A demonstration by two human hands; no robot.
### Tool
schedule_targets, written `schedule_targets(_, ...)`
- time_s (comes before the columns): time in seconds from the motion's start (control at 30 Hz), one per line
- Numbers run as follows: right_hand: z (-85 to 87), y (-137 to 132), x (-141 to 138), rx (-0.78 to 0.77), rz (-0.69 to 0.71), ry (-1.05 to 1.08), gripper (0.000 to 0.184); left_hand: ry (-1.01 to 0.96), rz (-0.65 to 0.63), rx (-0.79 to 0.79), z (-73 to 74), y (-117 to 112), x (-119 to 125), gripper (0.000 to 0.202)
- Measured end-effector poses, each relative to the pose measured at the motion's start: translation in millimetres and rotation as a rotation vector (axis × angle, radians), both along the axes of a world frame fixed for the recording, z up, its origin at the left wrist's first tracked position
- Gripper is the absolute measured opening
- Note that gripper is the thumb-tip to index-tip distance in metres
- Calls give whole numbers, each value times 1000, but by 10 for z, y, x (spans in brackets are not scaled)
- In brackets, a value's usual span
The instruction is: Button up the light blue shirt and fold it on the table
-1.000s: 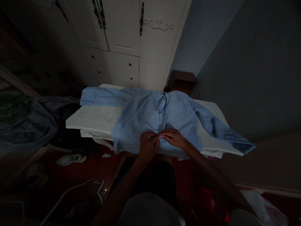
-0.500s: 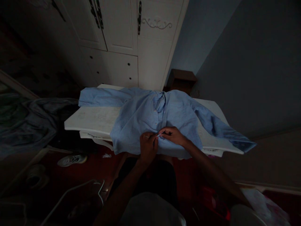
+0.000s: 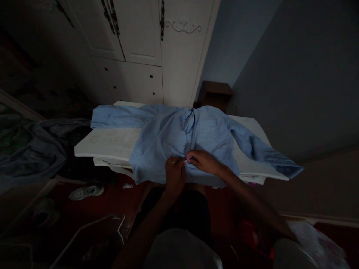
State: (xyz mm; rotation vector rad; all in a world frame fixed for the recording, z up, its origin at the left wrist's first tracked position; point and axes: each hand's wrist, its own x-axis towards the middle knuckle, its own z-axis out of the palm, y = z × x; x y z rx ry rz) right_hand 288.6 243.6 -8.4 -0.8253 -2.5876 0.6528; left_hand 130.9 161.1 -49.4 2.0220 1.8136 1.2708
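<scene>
A light blue button-up shirt (image 3: 157,138) lies front side up over a white table (image 3: 109,144), its sleeves spread out to both sides. Low on the button placket, my left hand (image 3: 175,173) pinches the shirt's front edge; a ring shows on one finger. My right hand (image 3: 203,161) meets it there, fingertips closed on the same strip of cloth. Small pale buttons run up the placket above my hands. The button or hole between my fingertips is too small and dark to make out.
Behind the table stands a white wardrobe (image 3: 179,67), with a small brown cabinet (image 3: 215,89) to its right. A sneaker (image 3: 86,192) lies on the red floor at left. Dark clothes (image 3: 53,145) hang at the far left, and a plastic bag (image 3: 314,239) sits at lower right.
The view has shifted slightly. My hands stay together at the lower placket, with only small finger movements on the shirt's edge.
</scene>
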Motion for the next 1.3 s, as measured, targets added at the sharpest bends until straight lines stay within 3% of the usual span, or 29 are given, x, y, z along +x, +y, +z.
schedule_targets(0.2, -74, -71, -19, 24, -48, 22, 19, 5, 28, 30, -21, -22, 36, 23)
schedule_targets(0.4, -122, -85, -97, -77, -146, 87, 27, 14, 36, 30, -26, 2, 25, 19)
schedule_targets(0.73, -58, -78, -87, -190, -168, 102, 21, 11, 0, 101, -76, 16, -35, 19)
schedule_targets(0.97, -92, 22, -38, -356, -155, 137, 17, 21, 3, 160, -134, 6, -34, 21)
schedule_targets(1.13, -134, 3, -3, -245, -167, 133, 13, 40, 27, 247, -206, -2, -37, 20)
schedule_targets(1.3, -115, -37, 1, -37, -74, 119, 13, 9, 15, 314, -220, 0, -60, 15)
